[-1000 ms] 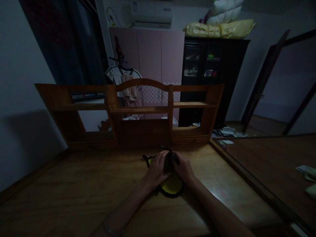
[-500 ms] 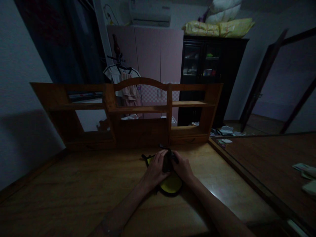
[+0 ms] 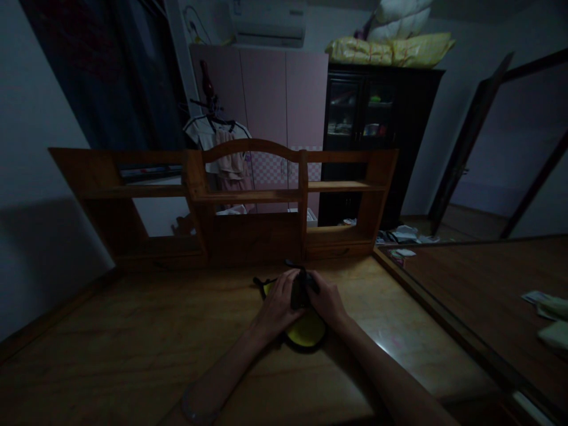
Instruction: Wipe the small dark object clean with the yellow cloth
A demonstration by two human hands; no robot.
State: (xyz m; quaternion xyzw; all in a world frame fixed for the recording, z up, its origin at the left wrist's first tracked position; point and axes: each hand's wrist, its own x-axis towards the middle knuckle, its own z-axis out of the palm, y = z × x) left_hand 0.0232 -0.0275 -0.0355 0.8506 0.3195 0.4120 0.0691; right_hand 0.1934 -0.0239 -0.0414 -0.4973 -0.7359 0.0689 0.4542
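Observation:
In the head view, a small pouch with a yellow lining and black edge (image 3: 306, 330) lies spread on the wooden desk. Over it, a dark boxy object (image 3: 299, 294) sits between my two hands; the dim light hides what kind it is. My left hand (image 3: 279, 299) covers its left side with bent fingers. From the other side, my right hand (image 3: 326, 297) grips it, thumb and fingers closed at its upper right edge. A black strap end (image 3: 293, 264) sticks out beyond the fingers. Part of the pouch is hidden beneath my hands.
A wooden shelf unit (image 3: 252, 196) stands along the desk's (image 3: 155, 331) back edge. To the right, past a raised wooden rim (image 3: 426, 302), papers (image 3: 550, 305) lie on a brown surface. Pink wardrobe doors (image 3: 264, 100) and a black cabinet (image 3: 381, 142) stand farther back.
The camera view has shifted very slightly. Both hands keep nearly the same hold on the dark object, and the pouch stays in place.

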